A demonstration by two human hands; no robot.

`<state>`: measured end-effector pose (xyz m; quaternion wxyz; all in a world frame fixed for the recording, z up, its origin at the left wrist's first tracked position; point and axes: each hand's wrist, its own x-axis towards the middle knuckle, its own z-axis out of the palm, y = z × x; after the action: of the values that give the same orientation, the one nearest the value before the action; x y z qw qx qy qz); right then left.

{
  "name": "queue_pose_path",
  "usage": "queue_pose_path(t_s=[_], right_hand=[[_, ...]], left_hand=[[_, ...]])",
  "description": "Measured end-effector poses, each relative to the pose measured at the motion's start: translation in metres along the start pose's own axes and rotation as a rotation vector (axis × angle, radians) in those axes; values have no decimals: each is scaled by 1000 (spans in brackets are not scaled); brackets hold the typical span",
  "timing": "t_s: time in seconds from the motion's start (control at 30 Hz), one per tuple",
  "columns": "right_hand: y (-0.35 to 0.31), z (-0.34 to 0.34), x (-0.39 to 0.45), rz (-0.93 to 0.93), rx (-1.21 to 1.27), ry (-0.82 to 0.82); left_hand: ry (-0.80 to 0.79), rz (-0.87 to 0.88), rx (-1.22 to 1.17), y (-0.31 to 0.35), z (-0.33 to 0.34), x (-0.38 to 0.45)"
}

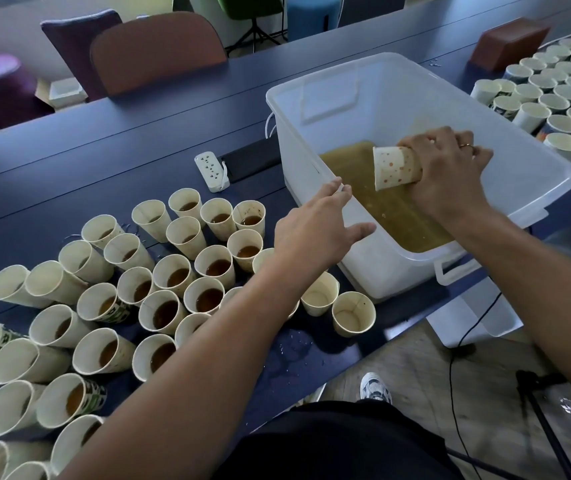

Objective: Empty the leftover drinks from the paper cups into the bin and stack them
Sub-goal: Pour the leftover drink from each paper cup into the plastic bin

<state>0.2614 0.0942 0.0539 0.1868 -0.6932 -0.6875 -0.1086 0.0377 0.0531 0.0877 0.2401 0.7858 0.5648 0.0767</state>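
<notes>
My right hand [446, 171] grips a spotted paper cup [393, 166] by its base, tipped mouth-down over the brownish liquid inside the clear plastic bin [356, 77]. My left hand [315, 230] is open, fingers straight, hovering at the bin's near-left rim above the cups. Several paper cups holding brown drink [209, 297] stand crowded on the table to the left. Two cups near the bin's front corner [353, 313] look empty.
Several empty cups [554, 95] stand in rows at the far right. A white power strip [212, 170] lies left of the bin. Spilled drops wet the dark blue table [69, 147] near its front edge. Chairs stand behind the table; a cable and tripod are on the floor at right.
</notes>
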Motion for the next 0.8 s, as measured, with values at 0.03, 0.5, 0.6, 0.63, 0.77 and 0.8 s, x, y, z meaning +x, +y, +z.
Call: queue_pose_path(t_s=[0.03,0.5,0.6,0.63,0.77,0.8], right_hand=[[-1,-1,0,12,29,28],[-110,-49,-41,-35,522,98],[-131,-42,-54,-92,607,4],[-136,-37,-58,-104,621,-50],[-149,-21,-74,-161,659,-424],[-151,-18,-78,-175,715,-501]], left_hand=[[3,3,0,-2,1,1],[266,0,-720,-42,-77,-30],[290,-53,-663,-64,-77,-50],[287,-79,-647,-72,-74,-56],[242,-257,-615,-102,-46,-75],[227,-302,-613,-109,-37,-80]])
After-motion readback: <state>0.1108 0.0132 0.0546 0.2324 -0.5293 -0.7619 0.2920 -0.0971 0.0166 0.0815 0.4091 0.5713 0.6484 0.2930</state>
